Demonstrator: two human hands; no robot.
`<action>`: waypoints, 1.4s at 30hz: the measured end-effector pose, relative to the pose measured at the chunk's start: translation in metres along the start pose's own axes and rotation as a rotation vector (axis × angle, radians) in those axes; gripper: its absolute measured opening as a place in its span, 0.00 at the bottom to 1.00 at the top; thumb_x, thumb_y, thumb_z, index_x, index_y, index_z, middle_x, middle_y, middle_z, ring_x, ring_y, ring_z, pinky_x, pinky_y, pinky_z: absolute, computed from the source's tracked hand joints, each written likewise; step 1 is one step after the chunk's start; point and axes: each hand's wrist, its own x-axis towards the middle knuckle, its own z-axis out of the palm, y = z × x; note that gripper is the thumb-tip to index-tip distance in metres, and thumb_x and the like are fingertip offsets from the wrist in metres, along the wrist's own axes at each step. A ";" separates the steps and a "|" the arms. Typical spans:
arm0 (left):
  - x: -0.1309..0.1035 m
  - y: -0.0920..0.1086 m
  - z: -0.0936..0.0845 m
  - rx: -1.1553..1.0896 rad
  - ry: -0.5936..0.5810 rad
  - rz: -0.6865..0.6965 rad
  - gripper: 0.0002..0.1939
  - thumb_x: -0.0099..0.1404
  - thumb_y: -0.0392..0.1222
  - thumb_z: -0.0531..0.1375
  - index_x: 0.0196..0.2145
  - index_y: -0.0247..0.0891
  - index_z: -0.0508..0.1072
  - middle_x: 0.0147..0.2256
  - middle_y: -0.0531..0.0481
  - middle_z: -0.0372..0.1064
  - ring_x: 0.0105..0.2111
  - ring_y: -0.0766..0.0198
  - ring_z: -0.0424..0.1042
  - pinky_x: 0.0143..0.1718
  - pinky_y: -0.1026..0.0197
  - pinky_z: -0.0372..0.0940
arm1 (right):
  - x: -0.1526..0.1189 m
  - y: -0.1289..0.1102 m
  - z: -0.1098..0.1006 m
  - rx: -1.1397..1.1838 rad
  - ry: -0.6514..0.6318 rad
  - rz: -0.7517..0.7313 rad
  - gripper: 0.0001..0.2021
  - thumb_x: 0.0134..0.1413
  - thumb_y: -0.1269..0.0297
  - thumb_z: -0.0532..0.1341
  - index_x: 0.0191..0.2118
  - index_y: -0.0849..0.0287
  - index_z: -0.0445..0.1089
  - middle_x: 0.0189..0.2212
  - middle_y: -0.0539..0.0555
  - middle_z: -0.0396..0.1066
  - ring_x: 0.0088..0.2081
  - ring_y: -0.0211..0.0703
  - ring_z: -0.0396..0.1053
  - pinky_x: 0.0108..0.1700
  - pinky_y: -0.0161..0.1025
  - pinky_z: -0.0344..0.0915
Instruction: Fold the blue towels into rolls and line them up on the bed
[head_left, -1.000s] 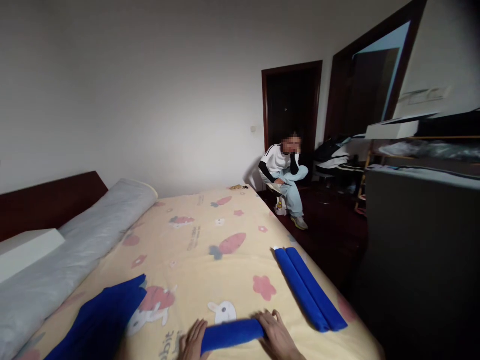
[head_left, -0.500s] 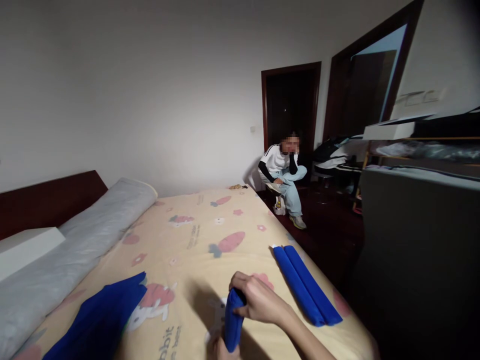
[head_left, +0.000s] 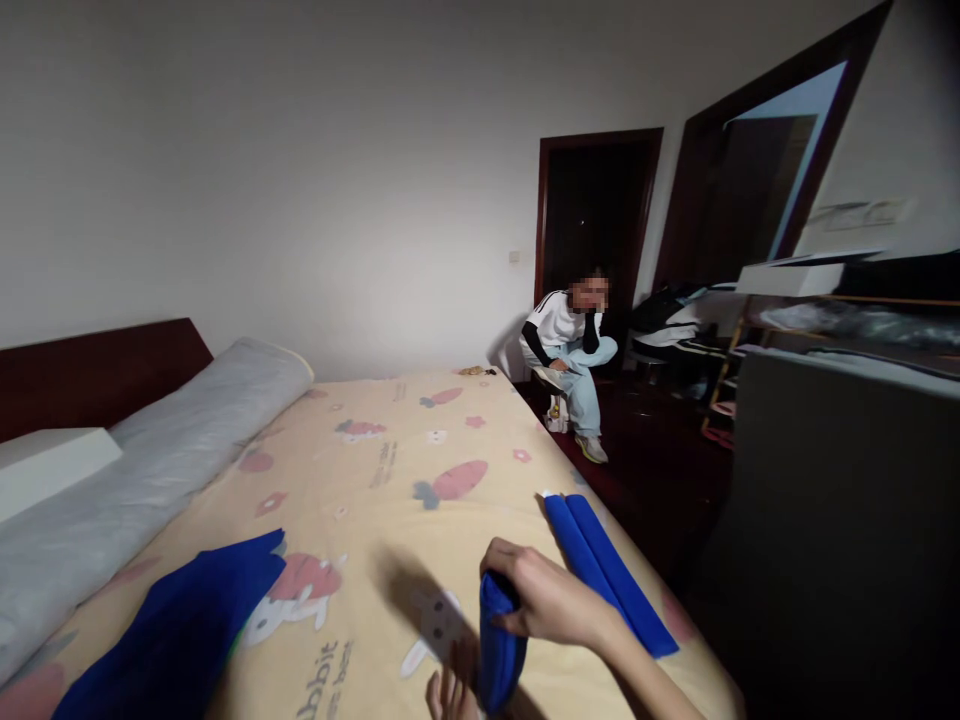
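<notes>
My right hand (head_left: 544,595) is closed around the upper end of a blue padded roll that looks like folded cloth (head_left: 501,650), held upright over the bed. Just left of the roll's lower end is my left hand (head_left: 452,695), low in the view and partly cut off by the bottom edge. Its fingers are stretched out and hold nothing that I can see. Beyond my right forearm, two similar blue rolls (head_left: 600,555) lie side by side near the bed's right edge. A loose blue cloth (head_left: 176,620) is spread on the left.
Under everything is a bed with a cream, carrot-and-rabbit sheet (head_left: 360,520). A grey roll of bedding (head_left: 187,440) and a white box (head_left: 56,465) lie along the left. A person (head_left: 562,345) sits past the far right corner. A dark cabinet (head_left: 840,530) stands at right.
My right hand and the blue roll have shifted right. My left hand has come off the roll's lower end, and its fingers have straightened. The camera view has turned slightly.
</notes>
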 end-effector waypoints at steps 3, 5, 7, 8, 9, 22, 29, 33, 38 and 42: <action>0.003 -0.005 0.022 -0.031 0.068 -0.023 0.34 0.57 0.52 0.57 0.61 0.47 0.62 0.64 0.48 0.55 0.65 0.46 0.52 0.63 0.41 0.48 | -0.015 0.011 -0.031 -0.037 0.007 0.055 0.13 0.45 0.69 0.64 0.40 0.56 0.68 0.39 0.51 0.68 0.38 0.42 0.67 0.40 0.35 0.61; -0.001 -0.009 0.031 -0.032 0.083 0.007 0.36 0.55 0.52 0.59 0.62 0.47 0.61 0.64 0.49 0.53 0.65 0.46 0.52 0.62 0.41 0.48 | -0.028 0.023 -0.045 -0.077 0.016 0.101 0.13 0.46 0.68 0.64 0.41 0.55 0.69 0.40 0.51 0.70 0.39 0.43 0.68 0.41 0.36 0.61; -0.003 -0.013 0.035 -0.030 0.085 0.034 0.39 0.54 0.50 0.60 0.63 0.48 0.58 0.65 0.50 0.51 0.65 0.47 0.51 0.62 0.42 0.48 | -0.040 0.035 -0.051 -0.117 0.024 0.142 0.14 0.46 0.68 0.64 0.42 0.54 0.69 0.41 0.51 0.70 0.40 0.44 0.68 0.42 0.37 0.62; -0.004 -0.015 0.036 -0.032 0.086 0.045 0.39 0.54 0.49 0.60 0.64 0.49 0.56 0.66 0.50 0.50 0.65 0.48 0.51 0.62 0.42 0.48 | -0.045 0.042 -0.051 -0.133 0.026 0.160 0.14 0.47 0.69 0.64 0.42 0.53 0.70 0.41 0.51 0.70 0.40 0.44 0.68 0.42 0.37 0.62; -0.004 -0.017 0.036 -0.036 0.090 0.055 0.39 0.55 0.48 0.60 0.64 0.49 0.55 0.66 0.51 0.50 0.65 0.49 0.51 0.62 0.43 0.48 | -0.050 0.049 -0.049 -0.147 0.026 0.179 0.14 0.47 0.69 0.64 0.42 0.53 0.70 0.41 0.51 0.70 0.40 0.44 0.69 0.43 0.37 0.62; -0.003 -0.015 0.042 -0.015 0.175 0.029 0.34 0.52 0.44 0.60 0.59 0.50 0.66 0.63 0.52 0.56 0.63 0.51 0.57 0.61 0.45 0.50 | -0.026 0.128 -0.113 -0.508 0.194 0.236 0.14 0.52 0.70 0.59 0.46 0.57 0.69 0.43 0.54 0.71 0.42 0.45 0.71 0.42 0.37 0.62; 0.000 -0.029 0.056 0.001 0.306 0.125 0.31 0.54 0.45 0.60 0.57 0.51 0.68 0.60 0.51 0.63 0.59 0.51 0.63 0.56 0.47 0.55 | -0.039 0.173 -0.079 -0.987 0.393 0.195 0.17 0.55 0.71 0.56 0.51 0.63 0.67 0.49 0.64 0.69 0.45 0.52 0.67 0.45 0.43 0.63; 0.002 -0.038 0.062 -0.018 0.403 0.209 0.31 0.54 0.45 0.60 0.57 0.52 0.67 0.59 0.52 0.64 0.57 0.53 0.66 0.54 0.50 0.57 | -0.093 0.233 0.026 -1.129 0.369 0.259 0.19 0.51 0.77 0.54 0.49 0.60 0.69 0.47 0.63 0.72 0.41 0.53 0.70 0.41 0.46 0.67; 0.000 -0.032 0.062 -0.047 0.401 0.167 0.31 0.52 0.44 0.61 0.56 0.50 0.69 0.60 0.51 0.64 0.58 0.51 0.64 0.55 0.48 0.55 | -0.147 0.290 0.123 -0.976 0.205 0.318 0.26 0.49 0.80 0.51 0.51 0.52 0.70 0.49 0.55 0.74 0.46 0.55 0.72 0.43 0.49 0.71; -0.002 -0.026 0.060 -0.057 0.418 0.166 0.30 0.54 0.46 0.59 0.57 0.48 0.68 0.60 0.49 0.63 0.59 0.52 0.63 0.57 0.47 0.52 | -0.155 0.290 0.130 -0.865 0.119 0.408 0.28 0.50 0.80 0.47 0.55 0.55 0.68 0.55 0.57 0.70 0.50 0.57 0.70 0.48 0.54 0.69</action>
